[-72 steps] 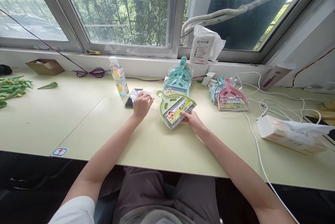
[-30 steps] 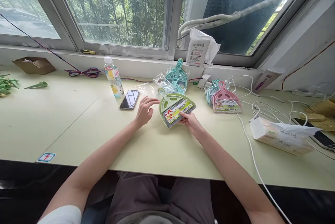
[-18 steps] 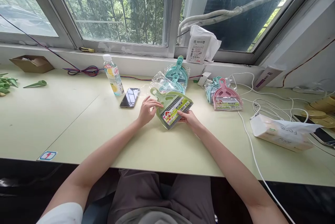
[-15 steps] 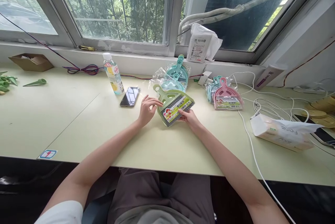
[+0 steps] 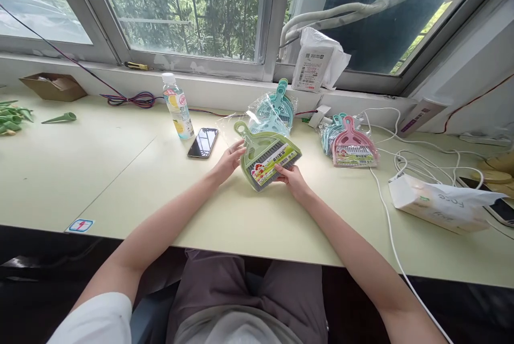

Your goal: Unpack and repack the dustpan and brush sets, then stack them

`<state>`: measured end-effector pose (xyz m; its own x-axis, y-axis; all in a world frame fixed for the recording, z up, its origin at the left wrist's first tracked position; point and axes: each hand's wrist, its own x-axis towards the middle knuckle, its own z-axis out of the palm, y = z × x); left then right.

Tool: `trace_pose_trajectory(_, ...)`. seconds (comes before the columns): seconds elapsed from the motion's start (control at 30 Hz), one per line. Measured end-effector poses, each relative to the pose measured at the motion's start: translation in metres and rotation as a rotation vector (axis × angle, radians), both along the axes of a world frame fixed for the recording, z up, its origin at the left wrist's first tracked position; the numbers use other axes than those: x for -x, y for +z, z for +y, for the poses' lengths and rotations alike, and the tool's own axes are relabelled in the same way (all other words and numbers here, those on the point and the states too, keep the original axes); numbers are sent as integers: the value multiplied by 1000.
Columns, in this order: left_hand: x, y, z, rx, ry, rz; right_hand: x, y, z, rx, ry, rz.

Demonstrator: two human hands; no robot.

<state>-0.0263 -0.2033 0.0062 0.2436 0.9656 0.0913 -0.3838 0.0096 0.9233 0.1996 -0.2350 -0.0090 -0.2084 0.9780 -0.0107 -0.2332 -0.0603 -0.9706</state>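
A green dustpan set (image 5: 270,161) is between two hands at the near middle of the table (image 5: 132,188).
At left, a bottle (image 5: 178,111) stands just beside a phone (image 5: 203,143); the left hand (image 5: 229,162) has its fingers curved at the green dustpan set's left edge, whether pinching I cannot tell; teal sets (image 5: 277,112) lie behind; the right hand (image 5: 293,179) pinches its lower right edge, thumb on the label; farther right are a pink set (image 5: 354,146) and a tissue pack (image 5: 439,206).
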Motion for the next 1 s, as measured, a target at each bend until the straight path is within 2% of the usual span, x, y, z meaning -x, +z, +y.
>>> trace_pose_trajectory(0.17, -2, -3, -7, -8, -171, 38, 1, 2, 0, 36, -32, 28)
trace_pose_trajectory(0.47, 3, -8, -3, 2, -238, 134, 6, 6, -5, 12, -110, 120)
trace_pose_trajectory(0.6, 4, -6, -5, 11, -396, 285, 7, 7, -5, 55, -162, 212)
trace_pose_trajectory(0.7, -1, -8, -7, 25, -470, 292, 5, 8, -4, 70, -161, 224)
trace_pose_trajectory(0.77, -5, -10, -6, 26, -423, 214, 3, 9, -3, 68, -150, 217)
trace_pose_trajectory(0.93, -7, -7, -5, -14, -165, 16, 0, 12, -4, 63, -116, 210)
trace_pose_trajectory(1.0, -4, -5, -5, -1, -118, -14, 1, 13, -5, 65, -96, 203)
